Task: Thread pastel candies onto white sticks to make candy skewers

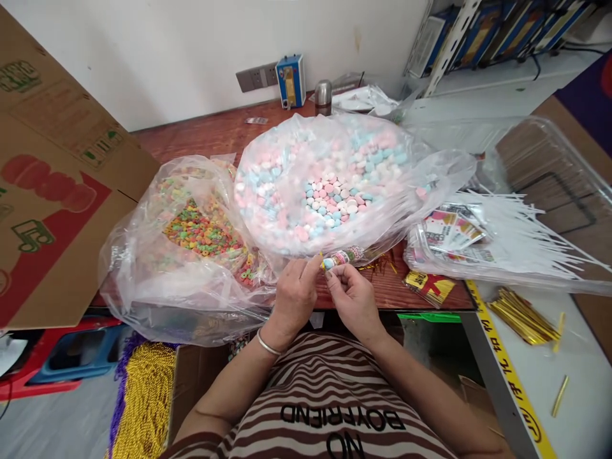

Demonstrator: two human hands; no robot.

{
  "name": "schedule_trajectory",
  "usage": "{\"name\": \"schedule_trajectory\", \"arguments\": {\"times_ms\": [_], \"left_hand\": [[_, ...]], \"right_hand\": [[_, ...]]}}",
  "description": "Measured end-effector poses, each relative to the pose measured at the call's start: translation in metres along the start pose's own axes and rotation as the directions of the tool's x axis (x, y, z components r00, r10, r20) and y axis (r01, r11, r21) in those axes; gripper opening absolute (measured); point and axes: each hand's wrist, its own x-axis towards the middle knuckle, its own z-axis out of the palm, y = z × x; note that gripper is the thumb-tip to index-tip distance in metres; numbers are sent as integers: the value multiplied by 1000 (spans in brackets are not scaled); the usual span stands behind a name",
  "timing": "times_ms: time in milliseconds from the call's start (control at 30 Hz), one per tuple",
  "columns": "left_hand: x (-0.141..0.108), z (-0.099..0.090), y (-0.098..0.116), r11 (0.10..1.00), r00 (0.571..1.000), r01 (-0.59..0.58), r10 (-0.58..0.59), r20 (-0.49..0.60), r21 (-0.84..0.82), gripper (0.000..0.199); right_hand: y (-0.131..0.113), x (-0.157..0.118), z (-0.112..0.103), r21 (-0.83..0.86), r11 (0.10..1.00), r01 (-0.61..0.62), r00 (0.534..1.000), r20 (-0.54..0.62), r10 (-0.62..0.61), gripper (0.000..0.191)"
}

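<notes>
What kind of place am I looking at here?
Probably a small candy-packing workshop: a large clear bag of pastel candies, a clear plastic bag of multicoloured ring sweets, and a bundle of gold twist ties suggest hand packing.

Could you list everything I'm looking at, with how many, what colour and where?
Filled plastic bag, sweets: one, clear, pink-white-blue contents, centre
Filled plastic bag, small rings: one, clear, multicoloured contents, left
Narrow sweet-filled packet: one, multicoloured, between hands
Thin sticks: many, white, right
Printed cards: several, pink-yellow-white, beside sticks
Metallic ties: many, gold, far right
Cardboard carton: one, brown, far left
Box-shaped unit: one, blue-white, against wall
Metal-topped container: one, silver-brown, beside unit
Shiny strands: many, gold, lower left
Left hand: one, bare, packet's near side
Right hand: one, bare, same packet
</notes>
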Motion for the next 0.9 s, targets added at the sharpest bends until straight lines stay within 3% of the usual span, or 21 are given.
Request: {"name": "schedule_trajectory", "arguments": {"times_ms": [100,167,200,233,267,333,367,433,500,600,667,700,767,833,900], "left_hand": [[0,0,0,984,996,92,-92,10,-150,27],[3,2,2,903,964,262,-264,40,-341,22],[5,4,4,801,920,376,-381,88,-467,18],[7,6,6,638,853,488,-495,168,-596,12],[9,9,9,418,766,574,-579,281,-704,10],[14,15,14,-62,601,616,-607,520,-785,24],[17,17,16,-247,553,589,-572,606,-770,31],[21,20,20,-448,521,527,-501,692,-722,40],[22,20,22,-503,527,497,-473,707,-707,44],[21,21,22,-462,543,512,-479,689,-724,41],[17,21,19,-307,587,553,-516,624,-775,35],[15,21,16,-154,635,576,-534,558,-803,30],[12,20,9,281,782,552,-503,369,-785,23],[8,19,3,668,911,404,-356,208,-625,21],[7,19,0,846,966,259,-223,132,-466,22]], "right_hand": [[-2,-1,-1,-25,1000,3,1000,-22,-3,20],[-2,0,0,-88,996,28,998,-48,-33,18],[-2,1,1,-133,990,49,996,-64,-58,17],[-1,2,2,-182,981,71,993,-77,-86,16],[0,4,2,-230,969,94,990,-86,-116,15],[3,10,3,-317,939,136,981,-87,-171,15],[3,13,3,-349,924,157,978,-77,-195,15],[3,19,2,-392,897,205,968,-53,-244,16],[1,23,-1,-402,881,250,954,-53,-295,14],[-2,26,-6,-370,887,275,952,-26,-306,9],[-2,25,-10,-374,887,271,958,17,-286,10],[-1,25,-12,-391,879,272,959,31,-283,13],[1,24,-15,-433,856,283,954,38,-296,16],[1,23,-17,-451,840,302,949,57,-310,16],[-1,22,-19,-421,852,311,948,83,-306,17]]}}
